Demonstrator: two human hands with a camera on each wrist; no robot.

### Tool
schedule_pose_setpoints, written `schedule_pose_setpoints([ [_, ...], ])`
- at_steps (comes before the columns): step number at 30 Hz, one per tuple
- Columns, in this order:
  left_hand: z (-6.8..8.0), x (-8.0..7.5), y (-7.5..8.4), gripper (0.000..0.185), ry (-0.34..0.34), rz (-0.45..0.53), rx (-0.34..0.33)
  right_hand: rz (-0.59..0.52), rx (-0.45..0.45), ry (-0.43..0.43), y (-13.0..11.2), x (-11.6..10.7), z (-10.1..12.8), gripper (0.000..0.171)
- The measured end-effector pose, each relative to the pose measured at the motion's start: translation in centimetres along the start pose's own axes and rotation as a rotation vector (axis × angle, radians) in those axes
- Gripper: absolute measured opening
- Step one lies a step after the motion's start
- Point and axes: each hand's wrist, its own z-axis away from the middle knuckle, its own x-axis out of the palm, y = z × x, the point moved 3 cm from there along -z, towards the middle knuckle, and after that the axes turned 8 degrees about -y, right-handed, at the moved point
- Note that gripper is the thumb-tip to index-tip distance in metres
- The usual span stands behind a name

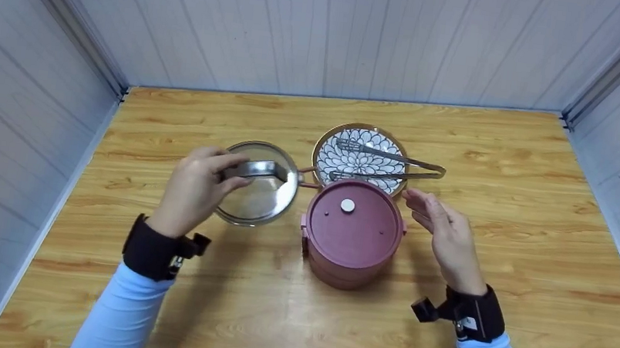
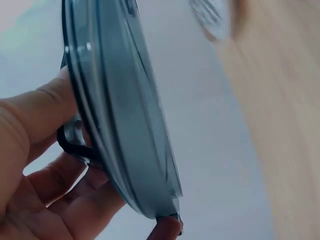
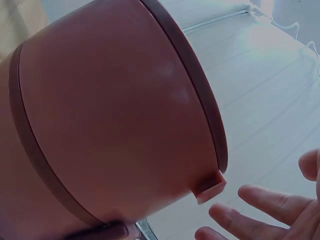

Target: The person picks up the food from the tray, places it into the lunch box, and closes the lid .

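My left hand (image 1: 193, 186) grips the arched metal handle (image 1: 260, 169) of a round glass lid (image 1: 250, 207). Beneath this lid, the left wrist view shows a see-through body (image 2: 132, 115) edge-on. A copper-coloured two-pronged handle (image 1: 310, 185) sticks out at the right, its far end behind the pot. To the right stands a dark pink lidded pot (image 1: 352, 241) with a white knob (image 1: 347, 205). My right hand (image 1: 450, 238) is beside the pot's right side with fingers extended. In the right wrist view its fingertips are apart from the pot's small side lug (image 3: 210, 187).
Behind the pot lies a patterned plate (image 1: 362, 161) with a gold rim. Metal tongs (image 1: 426, 166) rest across it, their bent end over the right rim. Panelled walls (image 1: 351, 31) enclose the wooden table (image 1: 279, 330) at the back and sides.
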Motion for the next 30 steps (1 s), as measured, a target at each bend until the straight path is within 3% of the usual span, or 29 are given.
schedule_pose_setpoints([
  [5, -0.6, 1.1, 3.8, 0.035, 0.021, 0.023, 0.067, 0.013, 0.002, -0.009, -0.2, 0.1, 0.0, 0.046],
  [12, -1.4, 3.6, 7.0, 0.037, 0.000, 0.055, 0.038, 0.016, -0.019, 0.013, -0.7, -0.1, 0.1, 0.042],
  [19, -2.2, 6.0, 9.7, 0.037, -0.065, 0.093, 0.019, 0.027, -0.053, 0.065, -1.1, -0.5, 0.3, 0.038],
  [30, -2.7, 8.5, 12.2, 0.035, -0.049, 0.078, 0.032, 0.083, -0.121, 0.125, -2.1, -0.9, 0.9, 0.035],
])
